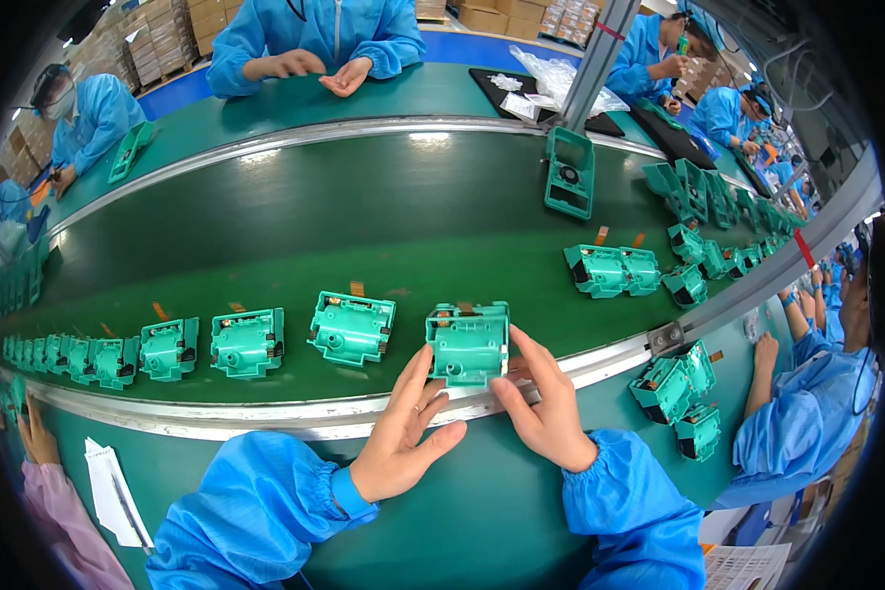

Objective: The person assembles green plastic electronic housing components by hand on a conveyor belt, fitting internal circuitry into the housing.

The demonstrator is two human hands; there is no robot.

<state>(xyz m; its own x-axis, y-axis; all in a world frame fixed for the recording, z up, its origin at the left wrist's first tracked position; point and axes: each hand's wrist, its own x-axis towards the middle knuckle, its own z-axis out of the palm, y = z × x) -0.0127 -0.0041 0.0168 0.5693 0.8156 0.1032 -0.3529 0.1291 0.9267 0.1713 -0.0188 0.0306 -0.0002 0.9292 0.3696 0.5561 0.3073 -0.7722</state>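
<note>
A green plastic housing [468,346] sits between my two hands at the near edge of the green conveyor belt. My left hand [407,433] has its fingertips against the housing's lower left side, with its thumb held away. The fingers of my right hand [546,405] lie along the housing's right side, its thumb by the lower right corner. Whether the housing's underside touches the belt is hidden. To its left, a similar housing [352,327] with a small orange ribbon lies on the belt, followed by another housing [248,343] and several more in a row.
A metal rail [364,417] borders the belt's near side. Two joined housings [612,270] and an open green shell [569,175] lie on the belt to the right. More housings [675,382] rest on the right worktop. Papers [116,497] lie left. Co-workers in blue sit around.
</note>
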